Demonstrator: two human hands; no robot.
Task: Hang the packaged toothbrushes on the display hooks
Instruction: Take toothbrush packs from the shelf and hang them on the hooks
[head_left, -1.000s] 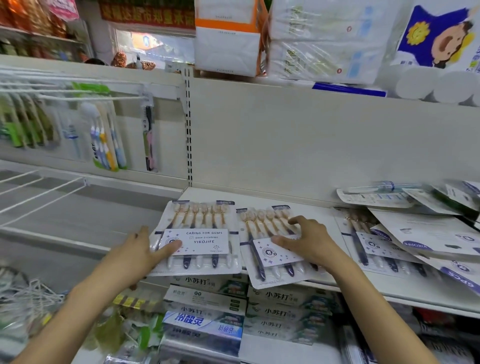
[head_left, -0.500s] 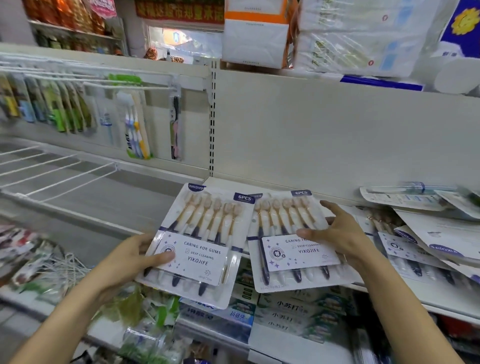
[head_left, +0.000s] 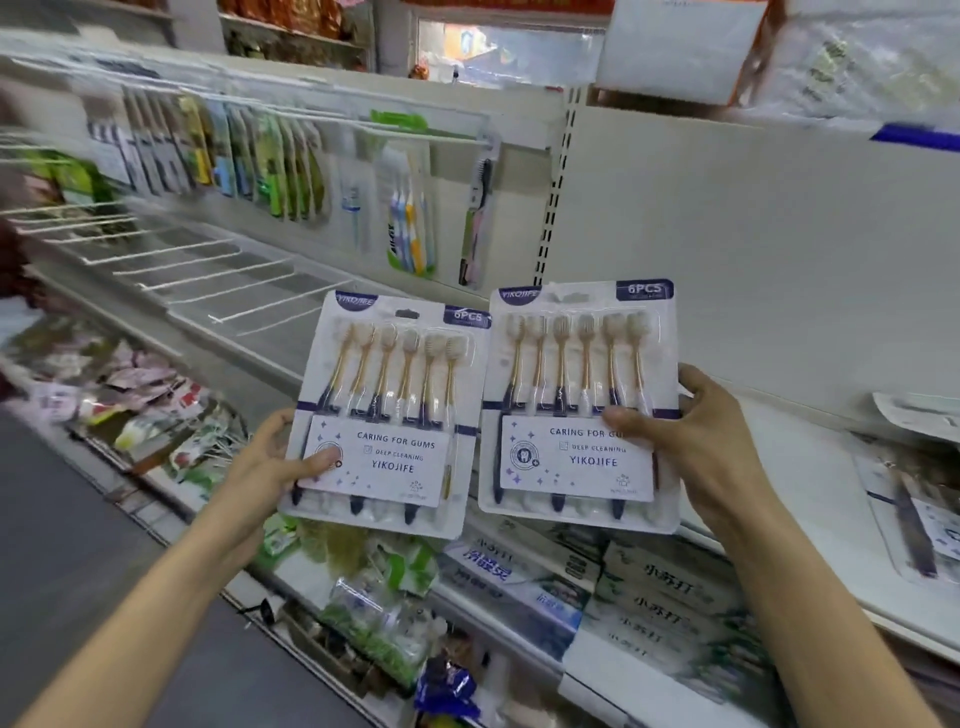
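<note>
- Toothbrush packs, two alike, held up side by side in front of the shelving, both off the shelf and upright, labels facing the camera.
- Left pack (head_left: 384, 410) gripped at its lower left edge by the left hand (head_left: 270, 467), thumb pressed on the label, fingers hidden behind the card.
- Right pack (head_left: 579, 405) gripped at its right edge by the right hand (head_left: 696, 441), thumb across the front label, fingers curled behind.
- Hands apart, each clamped on its own pack; inner edges of the packs just beside each other, right pack slightly higher.
- Six brushes per pack, gold necks, dark and white handles, hang slot at the top of each card.
- Display hooks (head_left: 171, 254), white wire, bare, jutting out at left above the lower shelf.
- Upper rail hooks (head_left: 415, 132) carrying other hanging packs (head_left: 260, 161), blurred.
- More flat packs (head_left: 914, 519) lying on the white shelf (head_left: 810, 493) at right.
- Boxed toothpaste (head_left: 649, 597) stacked below.
</note>
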